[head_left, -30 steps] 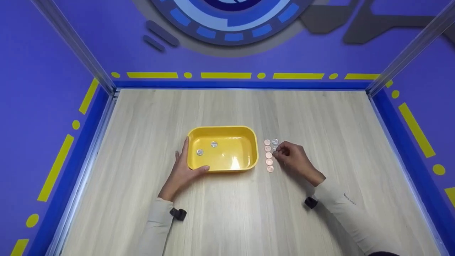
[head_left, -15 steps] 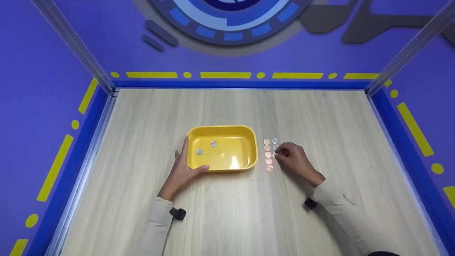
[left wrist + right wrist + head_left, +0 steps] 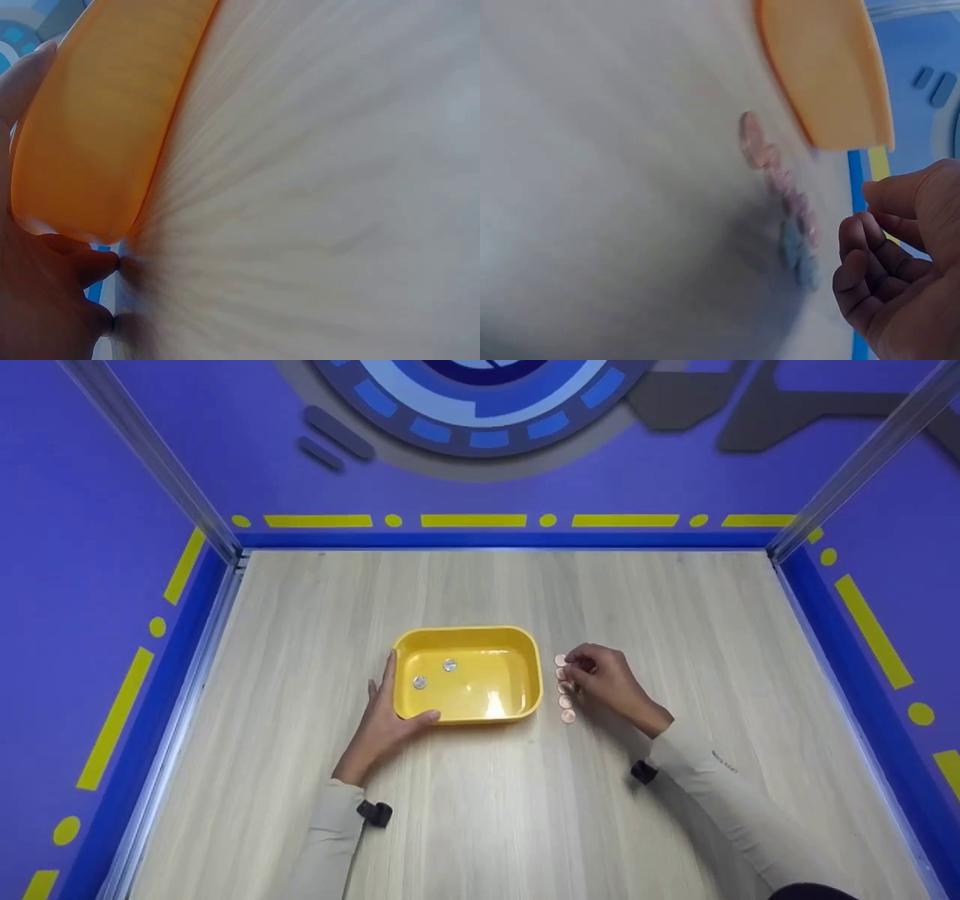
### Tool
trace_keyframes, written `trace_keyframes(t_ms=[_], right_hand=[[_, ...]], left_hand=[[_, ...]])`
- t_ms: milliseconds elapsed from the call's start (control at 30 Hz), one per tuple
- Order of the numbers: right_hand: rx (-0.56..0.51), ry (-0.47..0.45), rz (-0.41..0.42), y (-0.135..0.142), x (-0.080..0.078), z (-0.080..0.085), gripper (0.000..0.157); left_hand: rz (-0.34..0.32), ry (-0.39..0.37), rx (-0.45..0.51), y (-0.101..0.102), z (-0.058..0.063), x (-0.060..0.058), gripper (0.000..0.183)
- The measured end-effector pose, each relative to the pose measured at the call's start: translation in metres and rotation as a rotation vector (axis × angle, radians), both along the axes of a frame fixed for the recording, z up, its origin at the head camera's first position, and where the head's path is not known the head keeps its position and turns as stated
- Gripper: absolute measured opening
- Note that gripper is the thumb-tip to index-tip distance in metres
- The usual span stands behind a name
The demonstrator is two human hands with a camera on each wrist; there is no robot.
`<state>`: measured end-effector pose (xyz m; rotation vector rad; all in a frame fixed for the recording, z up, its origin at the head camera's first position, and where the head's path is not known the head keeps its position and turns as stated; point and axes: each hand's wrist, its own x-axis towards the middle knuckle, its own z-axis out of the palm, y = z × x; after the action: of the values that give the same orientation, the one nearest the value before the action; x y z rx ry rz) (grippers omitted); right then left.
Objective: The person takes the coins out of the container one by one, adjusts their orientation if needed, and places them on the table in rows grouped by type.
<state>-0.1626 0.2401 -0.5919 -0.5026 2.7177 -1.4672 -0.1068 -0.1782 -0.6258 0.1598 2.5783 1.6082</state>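
A yellow plastic tray [image 3: 517, 675] stands on the table, with two silver coins [image 3: 449, 665] lying apart on its floor. At its left front corner my left hand [image 3: 386, 720] grips it, thumb along the front side and fingers along the left end. My right hand [image 3: 606, 679] hovers over a column of several copper coins [image 3: 568, 716] to the right of the tray. Its fingers are loosely curled, and no coin shows between them in the right wrist view. Silver coins [image 3: 808, 271] lie beside the copper ones, blurred there and hidden under the hand in the head view.
The wooden tabletop [image 3: 465, 810] is bounded by purple-blue walls [image 3: 480, 495] with yellow markings at the back and both sides. Metal frame strips [image 3: 172, 720] run along the table's edges. A small black camera sits on each wrist.
My right hand has lifted from the silver coins and moved left and slightly away, over the copper column. Before that, a silver coin showed at its fingertips. The left hand and tray keep their place.
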Motion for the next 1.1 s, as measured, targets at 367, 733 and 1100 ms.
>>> trace_keyframes(t_ms=[367, 733, 1100], right_hand=[[0.073, 0.053, 0.145, -0.047, -0.023, 0.033, 0.01], [0.241, 0.03, 0.327, -0.091, -0.044, 0.052, 0.02], [0.318, -0.045, 0.443, -0.124, -0.058, 0.041, 0.027]], left_hand=[[0.006, -0.002, -0.009, 0.0, 0.002, 0.002, 0.136], [0.009, -0.016, -0.02, 0.003, 0.004, -0.003, 0.135], [0.033, -0.065, -0.022, 0.001, 0.003, 0.001, 0.135]])
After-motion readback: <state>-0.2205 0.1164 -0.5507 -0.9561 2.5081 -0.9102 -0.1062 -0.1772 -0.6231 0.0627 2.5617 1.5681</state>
